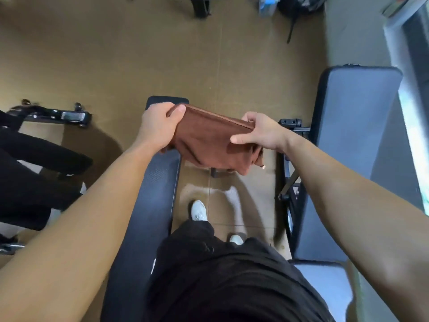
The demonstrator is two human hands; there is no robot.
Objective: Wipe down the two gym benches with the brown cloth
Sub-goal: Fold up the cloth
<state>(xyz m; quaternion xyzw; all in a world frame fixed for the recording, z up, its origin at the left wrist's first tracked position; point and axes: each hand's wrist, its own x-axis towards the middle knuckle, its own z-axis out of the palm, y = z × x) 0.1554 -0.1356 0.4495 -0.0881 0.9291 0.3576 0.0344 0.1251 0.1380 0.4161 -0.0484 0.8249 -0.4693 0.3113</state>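
**Item:** brown cloth [209, 140]. One piece, rust-brown, soft matte weave, folded to several layers. The top edge was straight and stitched; the lower part sagged in loose creases, with one corner hanging at the lower right. No stain or wet patch could be made out.

**Location:** held in the air at about waist height, over the strip of floor [139, 54] between the two benches. It touched neither bench.

**Holders:** left hand [157, 129] at the cloth's left end, thumb on top and the remaining fingers [180, 110] wrapped under the fold. Right hand [260, 133] at the right end, pinching the top edge, with the thumb lying flat along the near face. Both held the cloth firmly, stretched between them.

**Benches:**
- Left bench [148, 194]: dark pad, running under the left forearm.
- Right bench [352, 126]: grey-blue pad, well apart at the right edge.

**Progress (judged):** no wiping stroke was under way. Neither pad showed streaks or sheen that would tell wiped from unwiped. The cloth was apparently being folded or readied. On this evidence, both benches were counted as still to be done.

**Also present:** white shoes [198, 210] on the floor between the benches.
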